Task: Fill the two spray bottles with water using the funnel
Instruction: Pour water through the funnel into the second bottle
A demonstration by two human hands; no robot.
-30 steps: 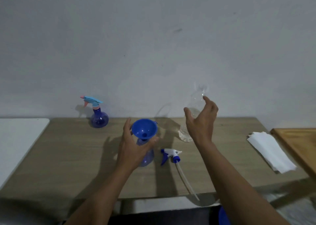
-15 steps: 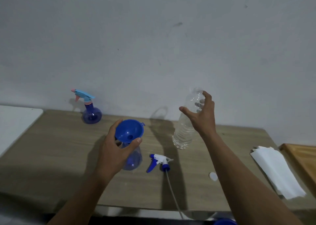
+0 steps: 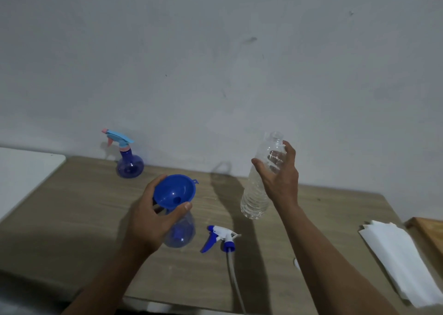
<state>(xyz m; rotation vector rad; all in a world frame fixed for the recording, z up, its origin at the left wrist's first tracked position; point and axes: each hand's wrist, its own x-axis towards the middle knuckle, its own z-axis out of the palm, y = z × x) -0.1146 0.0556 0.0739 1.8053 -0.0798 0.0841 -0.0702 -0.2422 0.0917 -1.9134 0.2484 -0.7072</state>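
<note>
Left hand (image 3: 153, 216) is wrapped around the neck of a round blue spray bottle (image 3: 180, 233) that stands upright on the wooden bench (image 3: 79, 209), thumb on the near side and fingers curled behind, clamped on the bottle just under the blue funnel (image 3: 174, 191). The funnel sits in the bottle's mouth, its wide rim tipped slightly toward the camera so the drain hole shows, its spout pointing down into the bottle.

Right hand (image 3: 279, 178) holds a clear water bottle (image 3: 262, 178) above the bench, thumb on the left side and fingers spread around the upper body, closed on it. The water bottle is uncapped; its long axis runs nearly upright, leaning a little so the open mouth points up and slightly right, with the water gathered in the lower part. It hangs to the right of the funnel, well apart from it.

On the bench between the two hands and nearer the camera lies a white and blue trigger sprayer head (image 3: 221, 239) on its side, its dip tube (image 3: 236, 283) running toward the near edge. A second spray bottle (image 3: 129, 165), with a light blue and pink trigger on top pointing left, stands upright at the back of the bench beside the wall. Folded white paper (image 3: 405, 262) lies on the right side of the bench, next to a wooden board (image 3: 430, 231). A small white round piece (image 3: 297, 263), partly hidden by the right forearm, lies on the bench.
</note>
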